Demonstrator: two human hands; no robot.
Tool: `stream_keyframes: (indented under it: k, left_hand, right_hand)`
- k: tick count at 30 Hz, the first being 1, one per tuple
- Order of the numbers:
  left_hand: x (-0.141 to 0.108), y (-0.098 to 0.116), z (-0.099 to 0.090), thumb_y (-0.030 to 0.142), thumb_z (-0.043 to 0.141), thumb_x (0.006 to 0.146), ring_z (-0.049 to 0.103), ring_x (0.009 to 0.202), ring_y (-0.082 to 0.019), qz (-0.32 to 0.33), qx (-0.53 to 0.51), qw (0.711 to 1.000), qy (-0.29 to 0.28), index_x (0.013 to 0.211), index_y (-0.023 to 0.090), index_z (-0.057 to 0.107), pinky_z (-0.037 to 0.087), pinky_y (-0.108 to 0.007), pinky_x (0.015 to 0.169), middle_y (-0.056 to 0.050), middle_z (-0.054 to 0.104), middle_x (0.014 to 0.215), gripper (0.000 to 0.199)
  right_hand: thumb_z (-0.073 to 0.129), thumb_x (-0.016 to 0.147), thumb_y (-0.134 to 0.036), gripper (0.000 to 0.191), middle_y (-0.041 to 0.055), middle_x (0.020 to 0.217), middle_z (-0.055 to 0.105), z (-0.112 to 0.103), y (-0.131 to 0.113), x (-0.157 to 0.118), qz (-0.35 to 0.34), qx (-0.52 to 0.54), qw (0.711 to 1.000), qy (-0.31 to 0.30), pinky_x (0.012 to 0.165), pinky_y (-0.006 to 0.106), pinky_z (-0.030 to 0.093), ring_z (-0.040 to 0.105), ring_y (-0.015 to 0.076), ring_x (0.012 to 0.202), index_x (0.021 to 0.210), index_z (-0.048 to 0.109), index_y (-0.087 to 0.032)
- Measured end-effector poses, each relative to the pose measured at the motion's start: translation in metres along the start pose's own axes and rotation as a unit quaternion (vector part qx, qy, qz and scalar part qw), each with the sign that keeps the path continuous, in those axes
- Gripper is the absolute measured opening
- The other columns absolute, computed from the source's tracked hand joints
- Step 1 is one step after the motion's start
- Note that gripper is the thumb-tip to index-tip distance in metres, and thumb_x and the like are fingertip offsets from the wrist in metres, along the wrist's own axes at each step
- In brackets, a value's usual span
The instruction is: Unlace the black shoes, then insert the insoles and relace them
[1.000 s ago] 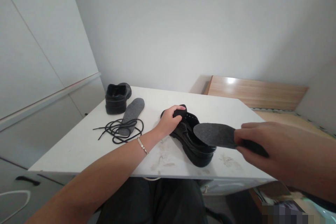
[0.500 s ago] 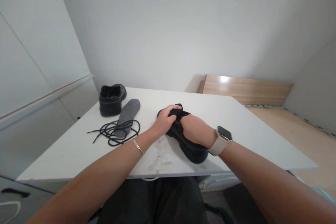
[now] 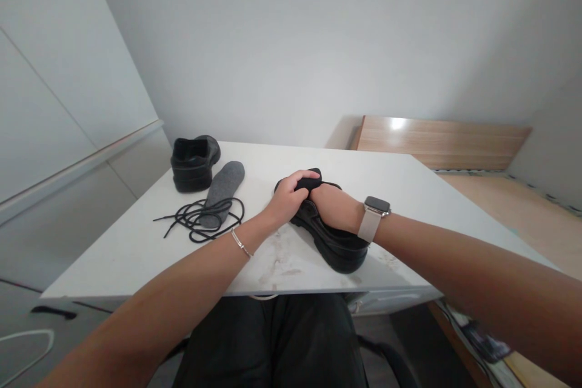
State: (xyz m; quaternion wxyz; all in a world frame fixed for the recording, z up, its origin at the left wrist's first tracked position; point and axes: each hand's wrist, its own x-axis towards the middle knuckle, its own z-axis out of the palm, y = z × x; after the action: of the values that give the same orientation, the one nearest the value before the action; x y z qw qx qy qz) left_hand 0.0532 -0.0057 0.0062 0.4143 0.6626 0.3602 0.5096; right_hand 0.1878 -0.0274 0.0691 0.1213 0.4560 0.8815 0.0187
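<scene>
A black shoe (image 3: 343, 253) lies on the white table with its heel toward me. My left hand (image 3: 291, 195) pinches the raised black tongue (image 3: 311, 180) of this shoe between thumb and fingers. Inside the shoe opening is my right hand (image 3: 335, 206), its fingertips hidden in there. To the left, a grey insole (image 3: 227, 180) lies flat, with a loose black lace (image 3: 188, 218) partly over it. Behind them stands a second black shoe (image 3: 193, 171), its heel toward me.
The white table (image 3: 182, 267) has smudges near its front edge. A wooden board (image 3: 436, 142) stands beyond its back right. White cabinets (image 3: 59, 103) are on the left, and my legs are below the table edge.
My right hand has gone deeper into the shoe, with the wrist lower over the opening. My left hand keeps hold of the tongue. The view has shifted slightly.
</scene>
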Motion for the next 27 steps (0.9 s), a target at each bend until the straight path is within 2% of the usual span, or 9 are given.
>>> stream_keyframes:
  k: [3,5,7,9,12,16,22,24,27]
  left_hand:
    - [0.0,0.0,0.0,0.014,0.047,0.061,0.061,0.118,-0.028,-0.002,-0.006,1.0,-0.002,0.11,0.014,0.069,0.041,-0.041,0.11,-0.009,0.07,0.12,0.053]
    - [0.0,0.0,0.0,0.015,0.047,0.06,0.061,0.116,-0.028,-0.008,-0.011,1.0,-0.004,0.11,0.014,0.069,0.043,-0.04,0.107,-0.009,0.07,0.119,0.054]
    - [0.0,0.0,0.0,0.015,0.047,0.06,0.062,0.114,-0.028,-0.013,-0.013,1.0,-0.004,0.109,0.015,0.069,0.045,-0.04,0.105,-0.008,0.07,0.119,0.054]
    - [-0.001,0.0,0.0,0.015,0.048,0.06,0.062,0.114,-0.028,-0.014,-0.02,1.0,-0.004,0.108,0.015,0.069,0.045,-0.04,0.105,-0.008,0.071,0.118,0.052]
    - [-0.001,-0.001,0.0,0.015,0.048,0.06,0.062,0.115,-0.027,-0.01,-0.031,0.999,-0.003,0.106,0.015,0.068,0.044,-0.04,0.107,-0.008,0.07,0.118,0.05]
    - [-0.001,0.0,0.001,0.014,0.048,0.061,0.061,0.117,-0.027,-0.008,-0.026,1.0,-0.002,0.106,0.016,0.069,0.041,-0.04,0.11,-0.007,0.07,0.118,0.049]
    - [-0.002,0.001,0.0,0.015,0.047,0.063,0.061,0.117,-0.028,-0.008,-0.014,1.0,-0.005,0.108,0.015,0.069,0.042,-0.042,0.11,-0.008,0.07,0.12,0.05]
    - [-0.001,0.001,0.001,0.014,0.047,0.062,0.061,0.118,-0.028,-0.008,-0.014,1.0,-0.003,0.107,0.016,0.069,0.042,-0.042,0.11,-0.007,0.071,0.119,0.05]
    - [0.0,0.0,0.002,0.014,0.047,0.061,0.061,0.118,-0.028,-0.012,-0.025,1.0,0.0,0.107,0.016,0.07,0.043,-0.042,0.109,-0.006,0.071,0.118,0.051]
  right_hand:
    - [0.036,0.098,-0.009,0.035,0.0175,0.107,0.072,-0.003,0.001,-0.001,-0.026,-0.016,0.999,-0.021,0.078,0.027,0.051,0.07,0.021,0.094,0.111,0.069,-0.006]
    - [0.042,0.096,-0.007,0.031,0.0178,0.101,0.073,-0.01,0.001,-0.003,-0.051,-0.039,0.996,-0.059,0.078,0.027,0.051,0.07,0.0215,0.09,0.104,0.071,-0.004]
    - [0.05,0.092,-0.008,0.024,0.0186,0.095,0.073,-0.02,0.001,-0.008,-0.074,-0.065,0.99,-0.098,0.08,0.03,0.051,0.069,0.024,0.089,0.095,0.074,-0.004]
    - [0.06,0.087,-0.012,0.019,0.0208,0.102,0.071,-0.03,0.001,-0.014,-0.084,-0.087,0.986,-0.117,0.085,0.035,0.052,0.068,0.0283,0.096,0.098,0.074,-0.003]
    - [0.071,0.079,-0.015,0.036,0.0235,0.123,0.062,-0.039,0.005,-0.022,-0.109,-0.11,0.981,-0.116,0.092,0.042,0.053,0.063,0.0344,0.109,0.114,0.07,-0.005]
    - [0.072,0.075,-0.005,0.053,0.0241,0.134,0.056,-0.031,0.012,-0.023,-0.168,-0.101,0.971,-0.135,0.099,0.047,0.052,0.057,0.0366,0.123,0.128,0.062,-0.006]
    - [0.061,0.074,0.01,0.045,0.0206,0.138,0.059,-0.006,0.017,-0.014,-0.179,-0.03,0.978,-0.104,0.11,0.038,0.043,0.052,0.031,0.132,0.115,0.069,-0.004]
    - [0.064,0.072,0.01,0.038,0.0163,0.131,0.065,-0.001,0.018,-0.011,-0.165,0.0,0.983,-0.082,0.107,0.033,0.045,0.059,0.0265,0.124,0.104,0.074,-0.008]
    - [0.072,0.067,0.005,0.025,0.0047,0.1,0.076,0.007,0.02,-0.008,-0.102,0.062,0.993,-0.017,0.093,0.02,0.05,0.068,0.0168,0.096,0.08,0.076,-0.016]
